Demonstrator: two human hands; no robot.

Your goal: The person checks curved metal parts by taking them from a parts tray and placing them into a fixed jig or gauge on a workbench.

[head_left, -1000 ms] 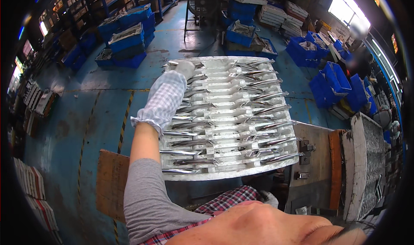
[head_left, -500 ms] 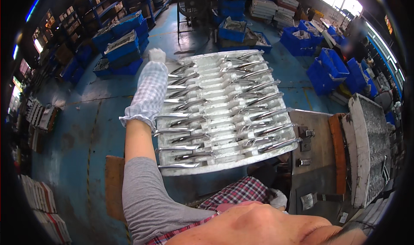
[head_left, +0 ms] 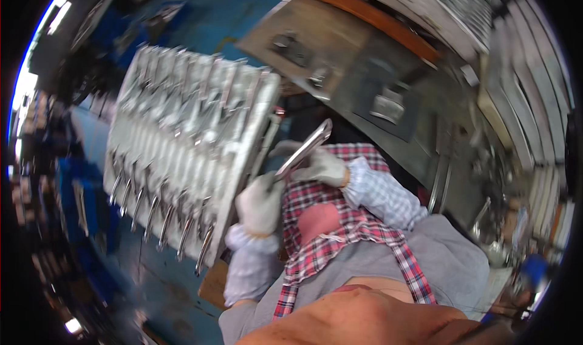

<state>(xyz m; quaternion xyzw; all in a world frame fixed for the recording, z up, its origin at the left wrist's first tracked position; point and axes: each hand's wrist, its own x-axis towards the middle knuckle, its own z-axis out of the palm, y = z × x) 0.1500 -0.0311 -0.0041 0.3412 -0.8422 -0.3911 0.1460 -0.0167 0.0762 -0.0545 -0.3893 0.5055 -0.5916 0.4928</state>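
Observation:
A long, shiny curved metal piece, handle-like in shape, is held slantwise in front of my apron. My left hand, in a white glove, grips its lower end. My right hand, gloved too, is closed about its middle; some of the fingers are hidden behind the piece. Left of my hands stands a white slotted tray with rows of similar metal pieces along both sides. Motion smears the picture a little.
A workbench at the upper right carries small metal blocks and a fixture with a shiny part. An orange-brown board edges it. Pale trays are stacked at the far right. Blue bins stand on the left.
My view has turned toward the workbench, so the tray appears further left. My left hand has come back from the tray's far left side, and both hands now hold a metal piece.

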